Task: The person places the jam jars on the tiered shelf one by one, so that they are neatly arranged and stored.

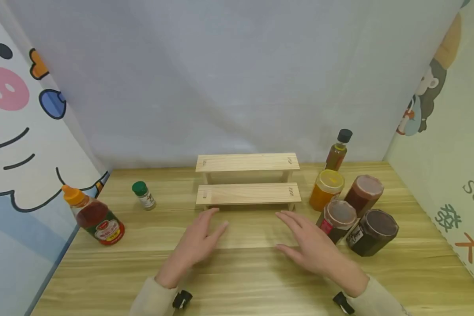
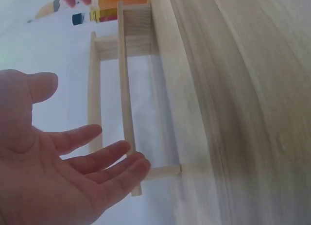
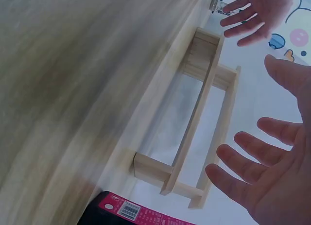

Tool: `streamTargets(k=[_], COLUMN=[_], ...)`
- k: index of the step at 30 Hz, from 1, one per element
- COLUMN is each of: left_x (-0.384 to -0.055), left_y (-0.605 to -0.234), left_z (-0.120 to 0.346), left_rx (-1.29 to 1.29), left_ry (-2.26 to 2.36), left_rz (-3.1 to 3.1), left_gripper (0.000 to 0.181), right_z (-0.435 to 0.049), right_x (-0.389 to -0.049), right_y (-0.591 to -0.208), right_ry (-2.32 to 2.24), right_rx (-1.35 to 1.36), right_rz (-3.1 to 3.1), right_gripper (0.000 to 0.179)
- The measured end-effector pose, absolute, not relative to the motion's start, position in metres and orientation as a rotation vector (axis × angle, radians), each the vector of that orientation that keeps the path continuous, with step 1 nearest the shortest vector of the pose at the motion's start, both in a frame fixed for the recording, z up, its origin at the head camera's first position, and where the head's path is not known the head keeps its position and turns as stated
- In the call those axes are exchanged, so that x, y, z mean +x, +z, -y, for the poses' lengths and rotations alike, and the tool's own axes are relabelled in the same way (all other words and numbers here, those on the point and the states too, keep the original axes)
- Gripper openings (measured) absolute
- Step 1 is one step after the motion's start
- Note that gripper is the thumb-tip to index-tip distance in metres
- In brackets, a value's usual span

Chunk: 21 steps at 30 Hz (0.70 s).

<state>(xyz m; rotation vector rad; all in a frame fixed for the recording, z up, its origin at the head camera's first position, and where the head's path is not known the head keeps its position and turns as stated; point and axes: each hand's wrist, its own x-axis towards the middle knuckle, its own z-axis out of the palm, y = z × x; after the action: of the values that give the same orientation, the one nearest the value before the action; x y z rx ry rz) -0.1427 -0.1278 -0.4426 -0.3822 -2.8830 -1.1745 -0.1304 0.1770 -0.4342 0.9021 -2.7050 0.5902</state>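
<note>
A two-tier wooden rack stands at the back middle of the table, its shelves bare. In front of its left end is my left hand, fingers extended and nothing in it. My right hand hovers before the rack's right end, likewise holding nothing, thumb apart from the fingers. Right beside that hand stands a dark jar with a pink label. Both wrist views show the palms facing inward with fingers spread, the rack beyond them.
At left stand a sauce bottle with an orange cap and a small green-capped shaker. On the right are a yellow-lidded jar, a reddish-brown jar, a black jar and a dark-capped bottle. Fabric walls surround the table.
</note>
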Motion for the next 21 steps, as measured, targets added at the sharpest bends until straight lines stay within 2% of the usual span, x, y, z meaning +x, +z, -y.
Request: streamTargets(k=[9,21], left_x=[-0.16,-0.17], left_y=[-0.447,-0.449], left_z=[0.138,0.148], left_rx=[-0.051,0.146], left_ry=[-1.517,-1.538], left_rz=[2.582,2.466], left_gripper=[0.03,0.026], right_z=[-0.183,-0.193], right_x=[-0.127,-0.125], right_y=[-0.423,-0.408], right_ry=[0.695,0.689], right_rx=[0.858,0.832], right_rz=[2.629,2.535], right_gripper=[0.076,0.075])
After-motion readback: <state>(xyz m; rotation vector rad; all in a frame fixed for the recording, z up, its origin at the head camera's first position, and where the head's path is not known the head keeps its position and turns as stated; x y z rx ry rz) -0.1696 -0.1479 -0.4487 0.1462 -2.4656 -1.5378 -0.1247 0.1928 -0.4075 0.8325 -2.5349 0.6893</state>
